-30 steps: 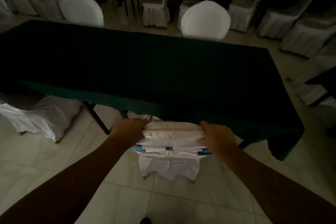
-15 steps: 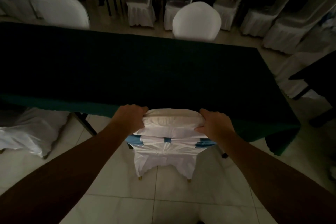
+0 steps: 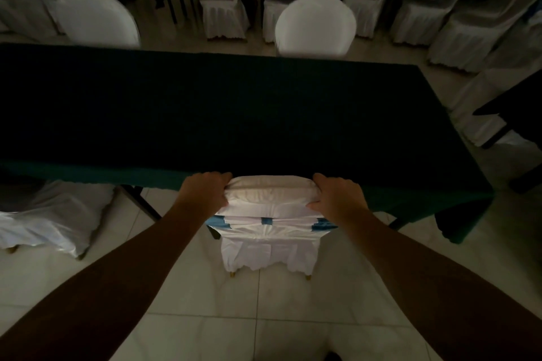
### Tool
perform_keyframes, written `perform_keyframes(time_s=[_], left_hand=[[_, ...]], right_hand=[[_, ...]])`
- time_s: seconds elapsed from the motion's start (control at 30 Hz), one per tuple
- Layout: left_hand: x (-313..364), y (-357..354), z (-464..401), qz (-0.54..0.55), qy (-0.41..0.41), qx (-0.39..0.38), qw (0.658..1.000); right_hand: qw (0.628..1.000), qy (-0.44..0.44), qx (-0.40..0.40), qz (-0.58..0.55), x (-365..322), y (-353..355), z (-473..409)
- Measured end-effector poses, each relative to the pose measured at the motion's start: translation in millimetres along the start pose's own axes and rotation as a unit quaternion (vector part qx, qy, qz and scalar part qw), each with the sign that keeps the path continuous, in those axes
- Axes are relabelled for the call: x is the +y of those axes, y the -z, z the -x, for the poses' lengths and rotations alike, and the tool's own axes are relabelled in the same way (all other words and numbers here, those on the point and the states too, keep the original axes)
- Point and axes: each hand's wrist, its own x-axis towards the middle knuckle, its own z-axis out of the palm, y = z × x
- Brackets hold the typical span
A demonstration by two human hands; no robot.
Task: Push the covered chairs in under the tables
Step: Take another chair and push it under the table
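A chair in a white cover with a blue sash (image 3: 269, 228) stands at the near edge of a long table under a dark green cloth (image 3: 205, 114). The top of its backrest touches the cloth's hanging edge and its seat is hidden beneath the table. My left hand (image 3: 205, 193) grips the backrest's top left corner. My right hand (image 3: 337, 196) grips the top right corner. Another white-covered chair (image 3: 55, 214) sits partly under the table at the left.
Two white chair backs (image 3: 315, 23) rise behind the table's far edge. Rows of covered chairs (image 3: 469, 23) and dark tables fill the back and right of the room. A dark table corner (image 3: 516, 108) juts in at the right. The floor is pale tile.
The chair has slid forward under the table, its backrest now meeting the cloth edge. Both hands kept their grip and moved with it; the view shifted closer to the table.
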Motion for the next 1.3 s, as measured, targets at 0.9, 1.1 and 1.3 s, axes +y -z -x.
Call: perform_keyframes(time_s=[0.9, 1.1, 1.3], left_hand=[[-14, -6, 6, 0.05, -0.012, -0.06, 0.997], [-8, -8, 19, 0.1, 0.002, -0.042, 0.994], [7, -5, 25, 0.123, 0.008, -0.043, 0.991]], right_hand=[[0.996, 0.008, -0.051, -0.069, -8, 21, 23], [0.997, 0.016, -0.062, -0.031, -6, 28, 23], [0.995, -0.002, -0.094, -0.031, 3, 33, 29]])
